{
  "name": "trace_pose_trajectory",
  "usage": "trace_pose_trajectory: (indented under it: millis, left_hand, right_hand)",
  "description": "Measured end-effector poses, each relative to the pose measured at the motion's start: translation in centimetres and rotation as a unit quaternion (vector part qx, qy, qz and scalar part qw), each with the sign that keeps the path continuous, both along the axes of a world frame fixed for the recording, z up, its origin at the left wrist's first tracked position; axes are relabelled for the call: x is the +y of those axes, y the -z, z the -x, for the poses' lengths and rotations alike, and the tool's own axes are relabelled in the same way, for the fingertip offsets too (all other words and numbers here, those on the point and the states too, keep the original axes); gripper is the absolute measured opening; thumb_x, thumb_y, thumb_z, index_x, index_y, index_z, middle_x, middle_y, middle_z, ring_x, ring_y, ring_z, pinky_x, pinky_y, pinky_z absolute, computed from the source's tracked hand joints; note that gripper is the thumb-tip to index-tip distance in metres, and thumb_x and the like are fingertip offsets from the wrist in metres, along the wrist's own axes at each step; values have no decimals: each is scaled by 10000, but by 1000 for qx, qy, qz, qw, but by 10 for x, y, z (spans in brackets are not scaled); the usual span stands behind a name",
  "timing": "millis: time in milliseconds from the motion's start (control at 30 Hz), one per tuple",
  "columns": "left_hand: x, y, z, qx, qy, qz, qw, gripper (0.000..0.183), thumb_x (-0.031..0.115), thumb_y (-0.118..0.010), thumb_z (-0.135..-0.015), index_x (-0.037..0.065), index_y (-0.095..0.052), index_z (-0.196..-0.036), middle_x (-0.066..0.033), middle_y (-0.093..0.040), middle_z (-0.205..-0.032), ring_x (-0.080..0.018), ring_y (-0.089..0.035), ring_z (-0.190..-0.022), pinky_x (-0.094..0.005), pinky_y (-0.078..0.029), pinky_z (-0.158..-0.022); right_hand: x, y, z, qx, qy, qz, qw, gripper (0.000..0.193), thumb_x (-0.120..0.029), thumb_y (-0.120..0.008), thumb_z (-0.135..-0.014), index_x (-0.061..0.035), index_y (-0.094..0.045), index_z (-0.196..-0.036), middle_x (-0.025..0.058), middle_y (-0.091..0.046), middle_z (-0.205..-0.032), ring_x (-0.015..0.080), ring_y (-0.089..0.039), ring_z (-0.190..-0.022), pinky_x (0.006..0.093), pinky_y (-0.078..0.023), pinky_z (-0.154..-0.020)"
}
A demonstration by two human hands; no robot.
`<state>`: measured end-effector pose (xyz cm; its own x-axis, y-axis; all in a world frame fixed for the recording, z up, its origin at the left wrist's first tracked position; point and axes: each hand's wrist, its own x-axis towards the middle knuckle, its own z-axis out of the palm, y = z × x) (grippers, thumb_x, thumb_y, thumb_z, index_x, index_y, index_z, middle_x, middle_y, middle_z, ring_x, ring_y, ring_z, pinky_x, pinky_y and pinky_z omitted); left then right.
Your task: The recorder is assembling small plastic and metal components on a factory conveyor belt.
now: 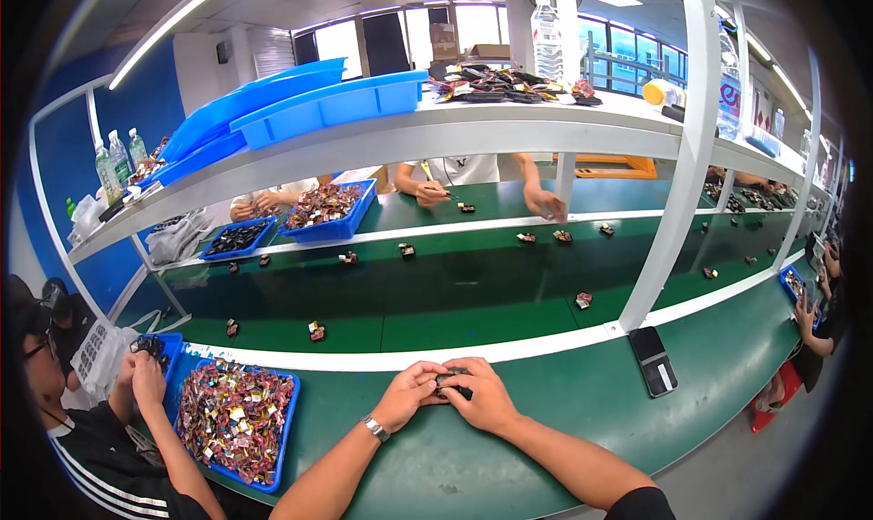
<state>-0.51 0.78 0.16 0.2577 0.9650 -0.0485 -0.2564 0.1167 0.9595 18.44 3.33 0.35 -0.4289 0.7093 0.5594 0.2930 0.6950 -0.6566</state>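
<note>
Over the green bench (564,397) in front of me, both hands meet around a small dark part (446,383). My left hand (409,398), with a metal-banded watch at its wrist, pinches it from the left. From the right, my right hand (483,396) closes on the same part with thumb and fingers. Most of the part is covered by my fingers, so its exact kind cannot be made out. Left of my hands stands a blue tray (289,406) heaped with small reddish circuit pieces with wires (232,420).
A phone-like black device (653,361) lies to my right beside a white post (675,202). Beyond the white rail, small assemblies (316,331) sit on the green belt (436,293). Co-workers sit left, right and opposite. An overhead shelf (509,120) carries blue trays (327,109) and bottles.
</note>
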Motion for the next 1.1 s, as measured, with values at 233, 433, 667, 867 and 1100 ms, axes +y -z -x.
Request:
trace_pose_trajectory:
  millis: [233,433,667,867,1100]
  left_hand:
    - [1,1,0,2,9,-8,1000,221,77,-501,-1013,61,-524,-1232,-90,-603,-1232,-176,-614,-1116,-349,-549,-941]
    - [0,3,0,3,0,-1,1000,217,62,-515,-1004,62,-524,-1220,-109,-599,-1293,-193,-608,-1154,-355,-537,-962]
    - [-1,4,4,-16,-4,-11,1000,197,65,-553,-988,63,-530,-1184,-124,-583,-1340,-202,-596,-1192,-379,-520,-991]
    - [0,6,5,-22,-7,-2,1000,193,47,-527,-994,61,-529,-1187,-129,-575,-1354,-206,-584,-1211,-374,-510,-1002]
    - [0,10,5,-33,-26,-14,999,204,54,-558,-985,64,-516,-1184,-145,-577,-1354,-226,-592,-1208,-389,-517,-992]
  right_hand:
    - [-1,3,1,26,10,35,999,121,-121,-713,-828,-83,-739,-940,73,-653,-1191,292,-578,-1130,401,-483,-953]
    - [-3,6,2,22,25,35,999,155,-118,-719,-823,-109,-756,-974,63,-656,-1205,289,-576,-1143,396,-478,-970]
    - [-5,0,4,30,3,17,999,179,-98,-717,-831,-108,-755,-1006,76,-626,-1264,291,-549,-1186,392,-485,-982]
    - [-6,2,4,15,10,13,1000,204,-81,-712,-837,-92,-743,-1038,86,-589,-1316,298,-521,-1221,392,-489,-985]
    - [-7,-8,5,29,-5,-10,1000,200,-78,-683,-835,-82,-739,-1027,98,-596,-1292,311,-526,-1206,400,-477,-983]
